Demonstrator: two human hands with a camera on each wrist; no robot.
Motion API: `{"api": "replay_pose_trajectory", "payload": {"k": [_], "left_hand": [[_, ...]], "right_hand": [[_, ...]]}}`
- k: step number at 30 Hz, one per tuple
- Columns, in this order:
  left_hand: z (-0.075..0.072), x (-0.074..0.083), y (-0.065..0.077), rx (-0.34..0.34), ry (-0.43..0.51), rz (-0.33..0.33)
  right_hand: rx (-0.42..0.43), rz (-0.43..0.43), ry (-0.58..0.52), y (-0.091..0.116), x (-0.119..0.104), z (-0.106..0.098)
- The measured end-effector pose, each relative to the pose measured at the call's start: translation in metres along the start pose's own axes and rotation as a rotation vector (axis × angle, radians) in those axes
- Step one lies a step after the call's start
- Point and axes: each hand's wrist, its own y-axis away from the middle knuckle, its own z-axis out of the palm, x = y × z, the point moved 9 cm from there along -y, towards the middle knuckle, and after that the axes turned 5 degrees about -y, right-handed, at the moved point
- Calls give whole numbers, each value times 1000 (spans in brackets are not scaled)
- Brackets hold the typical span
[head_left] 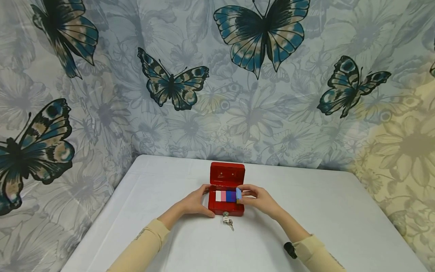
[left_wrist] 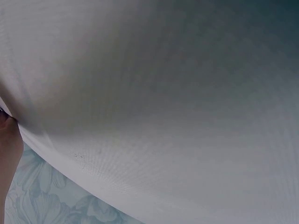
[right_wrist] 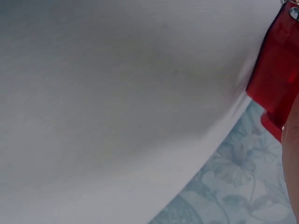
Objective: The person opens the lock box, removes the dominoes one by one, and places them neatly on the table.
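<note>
Head: open red box (head_left: 225, 208) near far edge of white table (head_left: 306, 211). Left hand (head_left: 196, 204) grips box's left end, spread wide; right hand (head_left: 260, 200) pinches light-blue piece (head_left: 239, 193) beside coloured blocks (head_left: 223, 196) — presumably seating; next move needs box steady. Left wrist: grip — cannot tell. Right wrist: box side.

Items (head_left: 225, 196) lie in the box (head_left: 224, 207), keys (head_left: 231, 224) before it.

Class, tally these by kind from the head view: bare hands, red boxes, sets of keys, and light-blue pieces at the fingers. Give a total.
Bare hands: 2 (left hand, right hand)
Red box: 1
Set of keys: 1
Light-blue piece: 1
Total: 5
</note>
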Motion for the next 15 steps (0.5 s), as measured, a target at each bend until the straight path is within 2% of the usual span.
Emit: {"api": "replay_pose_trajectory", "payload": {"k": [7, 15], "left_hand": [[-1, -1, -1, 1, 13, -3], [0, 1, 0, -9, 23, -19]], "right_hand": [[29, 31, 9, 5, 8, -12], [20, 30, 46, 8, 19, -25]]}}
